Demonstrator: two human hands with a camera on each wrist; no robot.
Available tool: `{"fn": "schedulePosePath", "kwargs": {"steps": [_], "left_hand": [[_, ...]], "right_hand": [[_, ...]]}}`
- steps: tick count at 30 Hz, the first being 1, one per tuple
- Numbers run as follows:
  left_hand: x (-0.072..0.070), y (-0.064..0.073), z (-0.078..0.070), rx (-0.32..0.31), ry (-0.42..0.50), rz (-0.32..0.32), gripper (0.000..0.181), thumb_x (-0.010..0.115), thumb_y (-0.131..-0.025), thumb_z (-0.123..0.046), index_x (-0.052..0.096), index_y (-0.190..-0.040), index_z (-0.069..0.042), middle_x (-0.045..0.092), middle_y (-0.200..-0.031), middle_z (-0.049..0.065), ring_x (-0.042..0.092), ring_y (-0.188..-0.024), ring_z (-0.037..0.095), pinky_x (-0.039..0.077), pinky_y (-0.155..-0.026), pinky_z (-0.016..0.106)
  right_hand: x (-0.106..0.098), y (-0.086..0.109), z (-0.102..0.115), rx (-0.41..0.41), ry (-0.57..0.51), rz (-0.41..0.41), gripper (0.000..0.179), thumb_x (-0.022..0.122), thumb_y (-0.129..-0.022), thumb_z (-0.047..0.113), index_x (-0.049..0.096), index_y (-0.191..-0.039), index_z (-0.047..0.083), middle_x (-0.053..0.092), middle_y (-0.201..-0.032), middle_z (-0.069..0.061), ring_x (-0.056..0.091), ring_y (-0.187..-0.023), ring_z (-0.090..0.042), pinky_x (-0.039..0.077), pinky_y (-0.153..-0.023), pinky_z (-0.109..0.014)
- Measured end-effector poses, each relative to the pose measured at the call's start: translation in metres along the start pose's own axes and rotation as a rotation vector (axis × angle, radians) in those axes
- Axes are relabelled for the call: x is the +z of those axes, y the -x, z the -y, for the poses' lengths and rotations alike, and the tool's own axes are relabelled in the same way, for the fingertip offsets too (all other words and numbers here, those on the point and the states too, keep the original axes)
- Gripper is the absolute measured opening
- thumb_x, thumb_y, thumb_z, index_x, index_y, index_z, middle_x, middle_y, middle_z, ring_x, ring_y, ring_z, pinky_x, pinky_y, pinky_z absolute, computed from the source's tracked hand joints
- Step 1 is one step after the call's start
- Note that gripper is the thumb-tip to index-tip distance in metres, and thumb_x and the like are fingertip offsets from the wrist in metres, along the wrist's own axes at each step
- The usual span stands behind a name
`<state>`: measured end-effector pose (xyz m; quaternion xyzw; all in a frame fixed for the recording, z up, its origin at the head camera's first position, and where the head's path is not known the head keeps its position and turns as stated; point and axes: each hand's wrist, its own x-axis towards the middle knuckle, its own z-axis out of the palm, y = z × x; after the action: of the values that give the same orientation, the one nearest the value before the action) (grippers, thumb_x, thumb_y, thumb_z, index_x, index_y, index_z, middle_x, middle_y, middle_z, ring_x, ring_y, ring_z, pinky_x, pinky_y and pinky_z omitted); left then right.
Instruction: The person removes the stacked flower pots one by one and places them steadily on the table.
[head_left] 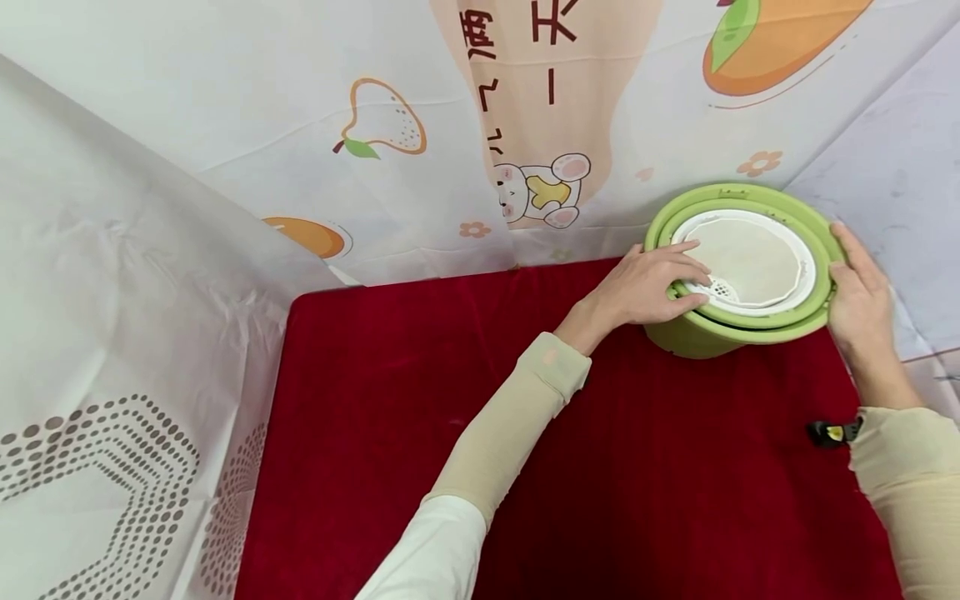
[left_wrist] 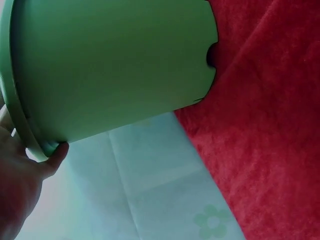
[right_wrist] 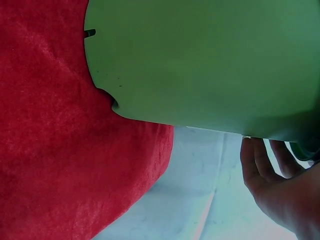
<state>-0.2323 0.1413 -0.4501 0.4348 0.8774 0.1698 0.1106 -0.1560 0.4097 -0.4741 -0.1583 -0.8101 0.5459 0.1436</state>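
Observation:
A green plastic flowerpot (head_left: 693,337) stands at the table's far right corner, with another green rim nested inside it. Innermost sits a white pot (head_left: 806,265) with small drainage holes in its bottom. My left hand (head_left: 660,279) is at the left of the stack, fingers reaching over the rims towards the white one. In the left wrist view, a fingertip (left_wrist: 60,151) of that hand touches the outside just below the green rim. My right hand (head_left: 862,304) grips the right side of the outer rim, with fingers (right_wrist: 262,160) against the outer wall in the right wrist view.
A red cloth (head_left: 420,400) covers the table. A patterned white curtain (head_left: 405,200) hangs along the back, close behind the pots. A small black item with a yellow mark (head_left: 832,432) shows beside the right sleeve (head_left: 900,458).

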Motion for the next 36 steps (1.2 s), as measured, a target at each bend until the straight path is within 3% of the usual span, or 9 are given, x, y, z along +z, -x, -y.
{"fn": "schedulePosePath", "kwargs": {"steps": [10, 15, 20, 29, 36], "left_hand": [[-0.002, -0.005, -0.001, -0.016, -0.015, 0.045, 0.029, 0.051, -0.100, -0.049, 0.066, -0.124, -0.045, 0.056, -0.127, -0.032, 0.019, -0.142, -0.010, 0.027, -0.099, 0.039], [-0.002, -0.009, -0.001, -0.037, -0.010, 0.083, 0.028, 0.049, -0.102, -0.048, 0.066, -0.124, -0.046, 0.057, -0.126, -0.028, 0.032, -0.133, -0.007, 0.024, -0.102, 0.040], [-0.002, -0.010, -0.003, -0.041, -0.032, 0.102, 0.029, 0.047, -0.102, -0.048, 0.064, -0.125, -0.048, 0.056, -0.127, -0.029, 0.031, -0.131, -0.008, 0.023, -0.103, 0.042], [-0.002, -0.011, -0.004, -0.045, -0.036, 0.086, 0.024, 0.050, -0.102, -0.046, 0.070, -0.114, -0.045, 0.060, -0.119, -0.028, 0.034, -0.128, -0.008, 0.025, -0.098, 0.038], [-0.002, -0.012, -0.005, -0.072, 0.051, 0.069, 0.024, 0.056, -0.099, -0.046, 0.070, -0.118, -0.045, 0.060, -0.120, -0.027, 0.035, -0.128, -0.008, 0.022, -0.103, 0.040]], "right_hand": [[0.001, 0.002, 0.005, -0.045, 0.048, 0.012, 0.049, 0.035, -0.104, 0.012, 0.043, -0.150, 0.023, 0.039, -0.155, 0.011, 0.031, -0.138, 0.005, 0.016, -0.109, -0.006], [0.000, 0.002, 0.004, -0.044, 0.063, 0.015, 0.049, 0.035, -0.104, 0.013, 0.043, -0.151, 0.024, 0.039, -0.155, 0.012, 0.030, -0.138, 0.005, 0.015, -0.109, -0.006], [0.000, 0.002, 0.002, -0.041, 0.056, 0.015, 0.048, 0.035, -0.104, 0.012, 0.043, -0.151, 0.024, 0.038, -0.155, 0.011, 0.030, -0.138, 0.005, 0.016, -0.109, -0.006], [0.000, 0.003, 0.002, -0.052, 0.035, 0.023, 0.049, 0.035, -0.104, 0.012, 0.043, -0.151, 0.023, 0.038, -0.156, 0.007, 0.030, -0.139, 0.003, 0.016, -0.109, -0.006], [0.000, 0.003, 0.001, -0.046, 0.034, 0.024, 0.049, 0.034, -0.105, 0.012, 0.042, -0.151, 0.024, 0.038, -0.156, 0.008, 0.030, -0.139, 0.004, 0.016, -0.108, -0.006]]}}
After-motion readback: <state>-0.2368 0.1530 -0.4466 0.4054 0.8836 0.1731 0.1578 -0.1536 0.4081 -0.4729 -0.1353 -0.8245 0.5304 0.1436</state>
